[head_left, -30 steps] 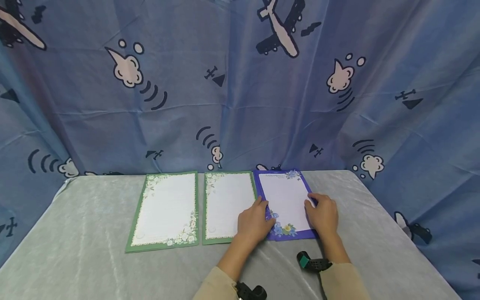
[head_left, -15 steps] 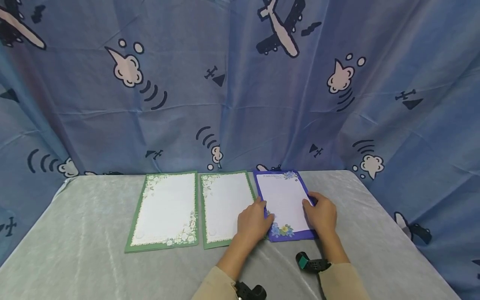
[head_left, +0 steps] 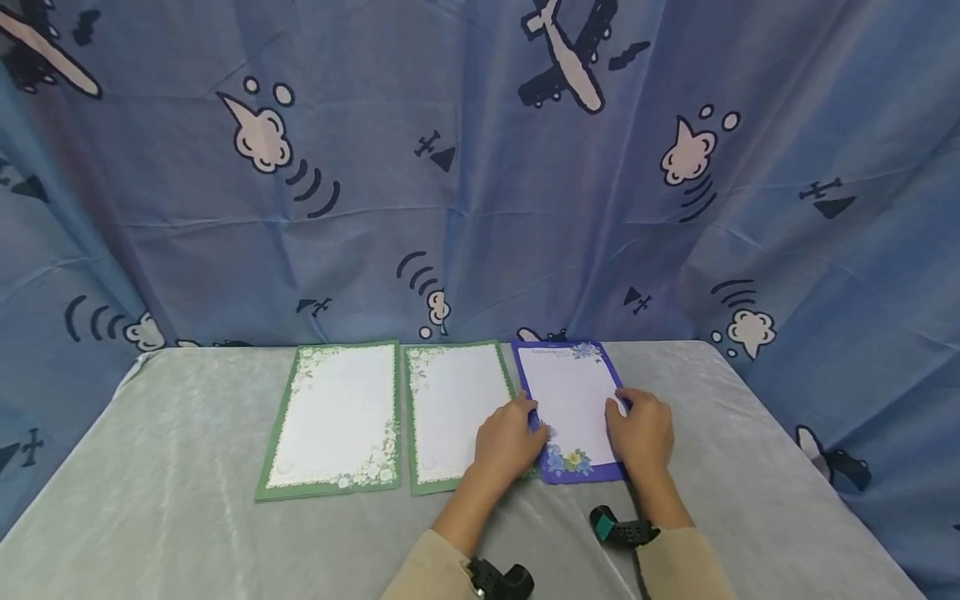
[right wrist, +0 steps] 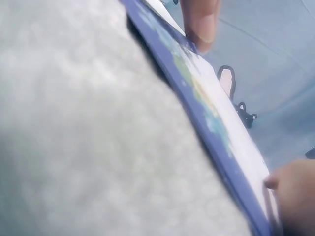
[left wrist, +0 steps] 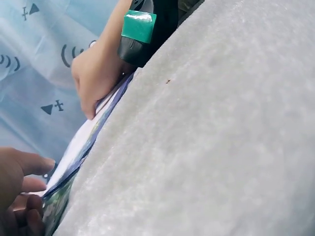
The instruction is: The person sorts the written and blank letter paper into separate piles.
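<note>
A stack of purple-bordered, flower-printed letter paper (head_left: 573, 400) lies on the table at the right. My left hand (head_left: 506, 442) is at its left edge, fingers along the border and thumb over the lower left. My right hand (head_left: 643, 429) grips the right edge, its thumb on the white face; the other fingertips are hidden. In the left wrist view, the left hand (left wrist: 19, 187) has its thumb above the sheet and its fingers bent beside the edge. Green-bordered letter paper (head_left: 457, 408) lies partly under the left hand.
Another green-bordered sheet (head_left: 337, 417) lies further left, separated from the middle one by a narrow gap. A pale grey cloth (head_left: 187, 467) covers the table. Behind hangs a blue printed curtain (head_left: 495, 167). A black wrist device (head_left: 622, 529) sits on the right wrist.
The purple-bordered sheets were askew with a doubled lower edge; now they line up as one outline. The middle green-bordered paper has shifted slightly left. Both hands stay at the purple edges.
</note>
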A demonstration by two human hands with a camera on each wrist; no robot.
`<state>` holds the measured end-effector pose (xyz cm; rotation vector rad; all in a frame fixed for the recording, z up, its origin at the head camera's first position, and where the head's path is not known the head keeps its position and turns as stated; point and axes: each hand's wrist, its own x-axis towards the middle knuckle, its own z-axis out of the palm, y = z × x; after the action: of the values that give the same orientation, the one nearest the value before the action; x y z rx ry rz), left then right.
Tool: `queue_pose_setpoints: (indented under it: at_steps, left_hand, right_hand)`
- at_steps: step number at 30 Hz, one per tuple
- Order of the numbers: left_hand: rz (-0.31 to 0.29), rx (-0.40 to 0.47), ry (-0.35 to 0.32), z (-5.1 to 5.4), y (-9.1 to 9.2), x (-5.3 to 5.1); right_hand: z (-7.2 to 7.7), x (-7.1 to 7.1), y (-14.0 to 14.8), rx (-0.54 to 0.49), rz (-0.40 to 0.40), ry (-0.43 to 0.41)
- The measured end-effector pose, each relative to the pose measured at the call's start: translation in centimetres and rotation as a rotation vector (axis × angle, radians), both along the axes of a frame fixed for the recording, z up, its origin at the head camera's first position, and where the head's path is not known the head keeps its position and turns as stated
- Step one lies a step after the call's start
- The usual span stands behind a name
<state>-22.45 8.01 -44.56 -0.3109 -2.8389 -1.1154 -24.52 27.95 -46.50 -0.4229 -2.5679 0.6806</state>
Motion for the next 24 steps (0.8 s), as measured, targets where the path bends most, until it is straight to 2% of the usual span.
queue_pose_setpoints:
  at_steps: [5,8,11,14,18,21,24]
  left_hand:
    - [-0.031,0.089,-0.021,0.6,-1.1,0.3]
    - [-0.042,0.092,-0.018,1.1,-2.7,0.4]
    - [-0.024,0.080,0.023,1.6,-5.0,0.5]
    - [0.048,0.063,0.092,1.8,-7.4,0.6]
    - [0.204,0.060,0.167,1.4,-10.5,0.6]
    - [0.283,0.084,0.154,0.7,-12.3,0.4]
    - [0.323,0.095,0.125,-0.1,-13.4,0.1]
  right_hand:
    - [-0.4,-0.2,0.1,-0.010,-0.003,0.012]
    - [-0.4,-0.2,0.0,-0.021,-0.003,-0.005]
    - [-0.4,-0.3,0.1,-0.023,-0.011,-0.015]
    - [-0.4,-0.2,0.2,-0.026,-0.022,-0.026]
    - [-0.3,-0.2,0.2,-0.036,-0.017,-0.034]
    - [-0.2,-0.2,0.1,-0.046,-0.010,-0.035]
    - [-0.1,-0.2,0.0,-0.054,-0.007,-0.040]
